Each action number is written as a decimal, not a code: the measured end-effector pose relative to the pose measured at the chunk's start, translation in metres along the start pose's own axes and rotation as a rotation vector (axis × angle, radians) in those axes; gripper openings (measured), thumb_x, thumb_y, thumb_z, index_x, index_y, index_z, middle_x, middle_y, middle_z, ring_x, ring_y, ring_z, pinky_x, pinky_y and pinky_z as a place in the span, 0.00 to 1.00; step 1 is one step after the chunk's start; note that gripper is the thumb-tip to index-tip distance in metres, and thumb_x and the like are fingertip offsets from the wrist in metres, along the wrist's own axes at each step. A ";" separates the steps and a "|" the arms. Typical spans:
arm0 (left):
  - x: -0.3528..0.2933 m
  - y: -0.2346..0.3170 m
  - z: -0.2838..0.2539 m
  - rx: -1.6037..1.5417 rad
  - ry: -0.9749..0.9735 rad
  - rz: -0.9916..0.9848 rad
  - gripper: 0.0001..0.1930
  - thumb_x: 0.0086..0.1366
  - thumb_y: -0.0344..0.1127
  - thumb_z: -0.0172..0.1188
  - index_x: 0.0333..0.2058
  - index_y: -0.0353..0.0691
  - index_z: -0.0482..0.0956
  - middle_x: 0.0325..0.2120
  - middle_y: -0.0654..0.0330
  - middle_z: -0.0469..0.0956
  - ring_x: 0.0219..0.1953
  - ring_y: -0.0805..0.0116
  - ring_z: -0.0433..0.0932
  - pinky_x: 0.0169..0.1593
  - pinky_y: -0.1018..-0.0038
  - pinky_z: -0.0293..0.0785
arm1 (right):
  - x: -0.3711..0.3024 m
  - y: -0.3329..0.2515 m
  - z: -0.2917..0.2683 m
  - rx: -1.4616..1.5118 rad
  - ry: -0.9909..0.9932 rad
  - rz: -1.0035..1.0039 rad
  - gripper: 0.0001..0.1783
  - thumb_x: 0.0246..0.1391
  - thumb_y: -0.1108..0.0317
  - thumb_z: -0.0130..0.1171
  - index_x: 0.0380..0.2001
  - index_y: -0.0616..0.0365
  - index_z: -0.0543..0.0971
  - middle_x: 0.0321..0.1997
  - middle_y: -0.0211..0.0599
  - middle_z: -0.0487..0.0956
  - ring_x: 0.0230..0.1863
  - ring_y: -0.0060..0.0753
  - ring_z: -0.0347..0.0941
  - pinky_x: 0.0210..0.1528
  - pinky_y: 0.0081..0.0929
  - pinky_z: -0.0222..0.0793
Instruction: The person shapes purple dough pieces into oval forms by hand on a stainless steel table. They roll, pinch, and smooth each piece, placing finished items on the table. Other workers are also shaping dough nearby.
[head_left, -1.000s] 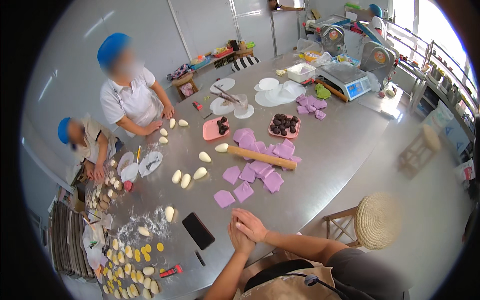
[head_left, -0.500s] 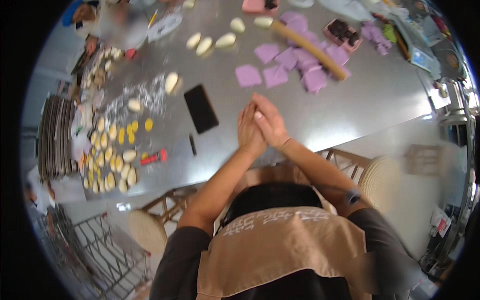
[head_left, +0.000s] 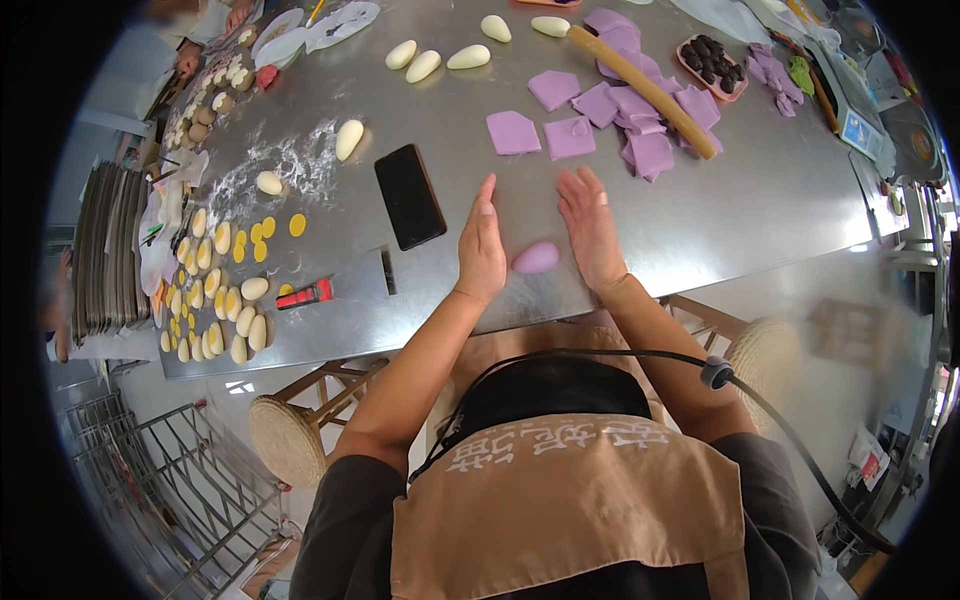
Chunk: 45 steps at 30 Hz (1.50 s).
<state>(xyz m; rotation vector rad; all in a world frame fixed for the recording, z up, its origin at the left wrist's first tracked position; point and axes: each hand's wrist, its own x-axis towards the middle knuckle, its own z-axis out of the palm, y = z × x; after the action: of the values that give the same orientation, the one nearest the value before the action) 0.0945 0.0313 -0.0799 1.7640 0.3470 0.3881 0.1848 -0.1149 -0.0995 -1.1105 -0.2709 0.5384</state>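
Note:
A smooth purple dough piece (head_left: 536, 258), egg-shaped, lies on the steel table (head_left: 690, 230) between my two hands. My left hand (head_left: 483, 250) stands on edge at its left side, fingers stretched out and pointing away from me. On the other side, my right hand (head_left: 594, 230) has its fingers straight and slightly apart, the palm turned inward. Neither hand grips anything. Beyond my fingertips lie flat purple dough sheets (head_left: 570, 138), several of them overlapping under a wooden rolling pin (head_left: 650, 95).
A black phone (head_left: 409, 197) and a red-handled scraper (head_left: 306, 293) lie left of my hands. Farther left are several pale dough pieces (head_left: 254, 288) and yellow discs (head_left: 297, 225). A pink tray (head_left: 737, 88) of dark balls and a scale (head_left: 860, 135) stand at the far right.
My hands were pressed together with nothing visible between them. Now they are apart, and the purple dough piece shows on the table between them.

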 end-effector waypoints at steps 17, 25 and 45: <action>-0.002 -0.016 0.025 0.794 -0.132 0.203 0.34 0.66 0.48 0.52 0.68 0.40 0.61 0.68 0.49 0.59 0.72 0.49 0.54 0.72 0.52 0.45 | -0.003 -0.008 0.037 -0.920 -0.154 -0.444 0.29 0.66 0.60 0.43 0.63 0.68 0.66 0.68 0.59 0.64 0.72 0.62 0.55 0.75 0.51 0.45; -0.030 -0.022 0.023 0.647 -0.151 0.275 0.31 0.65 0.45 0.52 0.64 0.35 0.64 0.66 0.45 0.62 0.70 0.46 0.57 0.71 0.53 0.48 | -0.026 0.004 0.027 -0.883 -0.167 -0.445 0.31 0.67 0.54 0.44 0.65 0.65 0.63 0.69 0.57 0.63 0.72 0.63 0.53 0.74 0.49 0.47; 0.162 -0.039 -0.057 0.883 0.038 0.267 0.28 0.62 0.32 0.62 0.61 0.37 0.66 0.53 0.50 0.73 0.57 0.48 0.69 0.62 0.55 0.64 | -0.025 -0.024 -0.022 -1.147 0.210 -0.393 0.15 0.57 0.70 0.55 0.47 0.63 0.72 0.54 0.50 0.75 0.54 0.54 0.71 0.57 0.42 0.65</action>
<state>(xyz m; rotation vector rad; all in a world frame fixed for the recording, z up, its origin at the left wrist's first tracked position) 0.2144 0.1594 -0.0937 2.6854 0.3335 0.5005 0.1801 -0.1532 -0.0859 -2.1359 -0.6338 -0.1552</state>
